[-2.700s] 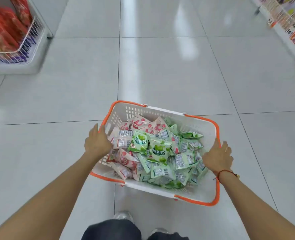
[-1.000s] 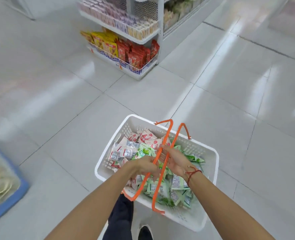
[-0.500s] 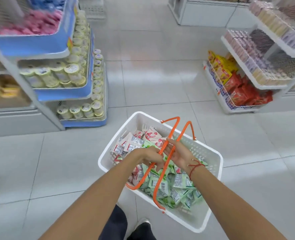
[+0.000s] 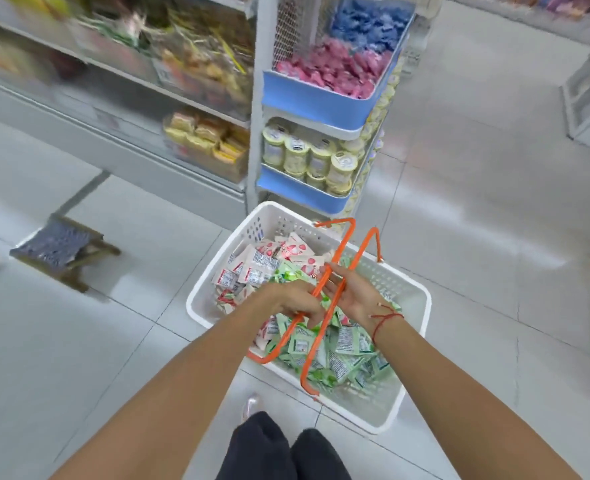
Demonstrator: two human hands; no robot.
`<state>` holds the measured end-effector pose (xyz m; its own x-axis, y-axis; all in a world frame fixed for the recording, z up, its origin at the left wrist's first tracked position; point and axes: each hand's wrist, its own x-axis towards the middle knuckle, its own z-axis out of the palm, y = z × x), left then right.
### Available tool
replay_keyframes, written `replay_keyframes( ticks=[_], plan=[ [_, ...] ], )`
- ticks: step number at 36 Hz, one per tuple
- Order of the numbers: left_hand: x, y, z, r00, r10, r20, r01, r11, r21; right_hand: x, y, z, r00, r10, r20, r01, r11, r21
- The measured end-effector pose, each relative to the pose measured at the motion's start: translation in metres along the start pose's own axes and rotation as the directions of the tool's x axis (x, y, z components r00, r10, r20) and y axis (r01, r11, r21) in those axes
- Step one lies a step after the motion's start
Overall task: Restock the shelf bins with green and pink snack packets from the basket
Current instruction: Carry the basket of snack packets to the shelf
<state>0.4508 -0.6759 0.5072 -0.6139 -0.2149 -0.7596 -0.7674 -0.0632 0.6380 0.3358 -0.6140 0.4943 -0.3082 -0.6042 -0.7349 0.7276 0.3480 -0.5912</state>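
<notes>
Closer now, blue shelf bins (image 4: 307,102) stand just beyond the basket (image 4: 366,403); left hand (image 4: 295,301) and right hand (image 4: 354,296) fingers clamp its orange handles (image 4: 345,268); stool (image 4: 61,249) far left.

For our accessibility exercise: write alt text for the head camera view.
Two hands, left hand and right hand, hold the orange handles of a white basket full of green and pink snack packets, near blue shelf bins.

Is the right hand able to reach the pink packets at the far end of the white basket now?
Probably not at once: the right hand and left hand both hold the orange handles, which cross above the white plastic basket. Otherwise the pink snack packets lie uncovered.
</notes>
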Motion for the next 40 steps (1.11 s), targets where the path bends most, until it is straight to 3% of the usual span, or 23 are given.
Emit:
replay_keyframes(
  ticks=[8, 13, 22, 31, 40],
  plan=[
    [-0.015, -0.048, -0.101, 0.977, -0.071, -0.201, 0.035, 0.984, -0.175, 0.063, 0.001, 0.123, 0.989, 0.111, 0.093, -0.094, 0.981, -0.170],
    [-0.021, -0.073, -0.149, 0.961, -0.129, -0.245, 0.069, 0.969, -0.237, 0.097, 0.006, 0.181, 0.972, 0.198, 0.127, -0.158, 0.950, -0.270],
    [-0.052, -0.128, -0.236, 0.851, -0.297, -0.433, 0.107, 0.906, -0.410, 0.143, 0.029, 0.303, 0.903, 0.367, 0.223, -0.246, 0.867, -0.432],
    [-0.089, -0.185, -0.328, 0.811, -0.385, -0.442, 0.063, 0.807, -0.588, 0.168, 0.060, 0.426, 0.854, 0.459, 0.244, -0.273, 0.795, -0.541],
    [-0.120, -0.247, -0.437, 0.810, -0.379, -0.447, 0.018, 0.779, -0.627, 0.206, 0.089, 0.554, 0.868, 0.451, 0.208, -0.269, 0.778, -0.568]
  ],
)
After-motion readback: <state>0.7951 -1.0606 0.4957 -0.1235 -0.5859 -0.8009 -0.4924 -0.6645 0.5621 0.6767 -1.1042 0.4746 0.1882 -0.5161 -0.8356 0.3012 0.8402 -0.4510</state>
